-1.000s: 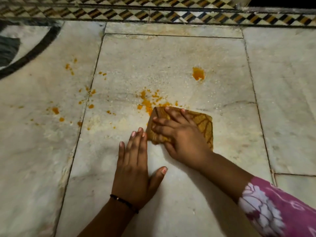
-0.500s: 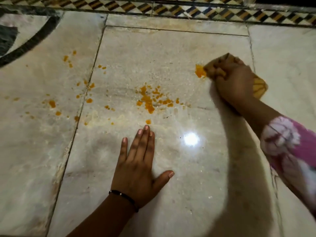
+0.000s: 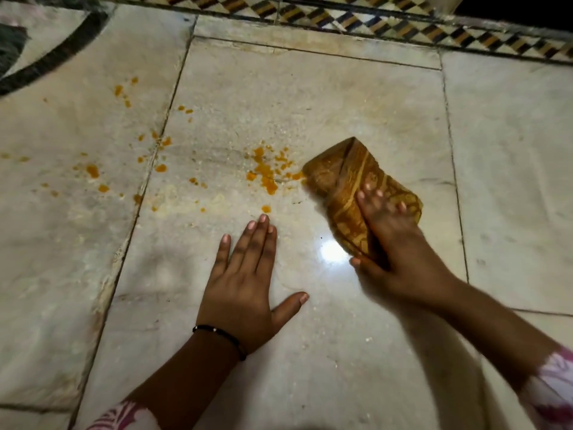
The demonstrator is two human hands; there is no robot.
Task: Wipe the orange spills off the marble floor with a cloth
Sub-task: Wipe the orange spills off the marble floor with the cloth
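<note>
- Since half a second back, right hand [image 3: 393,243] and cloth [image 3: 356,193] have swung down from the far blob to mid-slab; that blob no longer shows on the floor [image 3: 310,367].
- Right hand: fingers spread flat on top of the cloth, thumb tucked at its near edge — pressing and holding it down. Motion-blurred, so the exact grip is hard to read.
- Left hand [image 3: 245,290]: open, palm flat on the marble, fingers together, thumb out. Holds nothing; seems to brace the body. A black band [image 3: 220,335] circles the wrist.
- Cloth: mustard-brown, patterned, folded into a rough wedge. Its leading corner just touches the right edge of the main splatter [image 3: 266,175].
- Spills left: the central cluster, one spot just beyond the left fingertips, and scattered drops [image 3: 93,170] across the joint [image 3: 155,169] onto the left slab.
- Judgement — well under half done; the next pass looks aimed leftward through the central cluster.
- Risks: a loaded cloth may smear orange instead of lifting it, leaving a film on pale stone. Drops sitting on the joint could be pushed into the groove. The left hand lies in the sweep path and may get stained or block the stroke. Wet marble under a bracing palm could slip.
</note>
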